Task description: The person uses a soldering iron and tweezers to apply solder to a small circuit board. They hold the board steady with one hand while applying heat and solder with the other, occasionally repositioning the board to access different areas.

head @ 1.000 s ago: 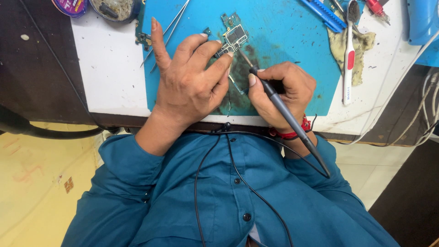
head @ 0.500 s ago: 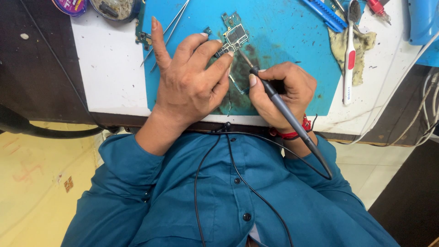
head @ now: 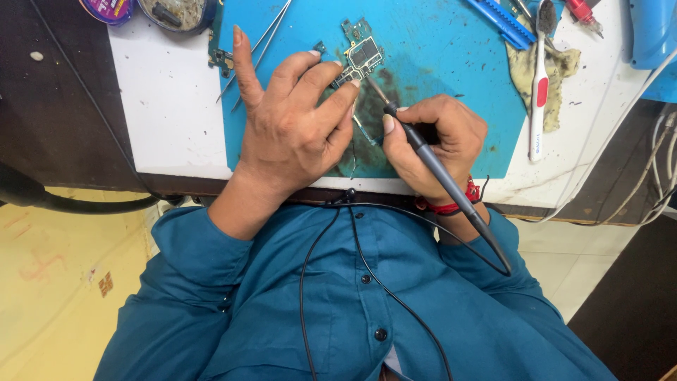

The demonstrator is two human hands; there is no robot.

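Observation:
A small green circuit board (head: 362, 53) lies on a blue work mat (head: 437, 63). My left hand (head: 293, 130) rests on the mat, its fingertips pressing the board's near edge. A black soldering iron (head: 441, 176) is gripped like a pen in my right hand (head: 437, 141), and its metal tip touches the board just below the shielded chip. The iron's cable trails back over my blue shirt.
Metal tweezers (head: 257, 46) lie at the mat's left. A second small board (head: 220, 56) sits beside them. A white and red toothbrush (head: 539, 77) rests on a dirty rag (head: 557, 67). A blue tool (head: 497, 20), round tins (head: 176, 13) and cables (head: 649, 176) ring the bench.

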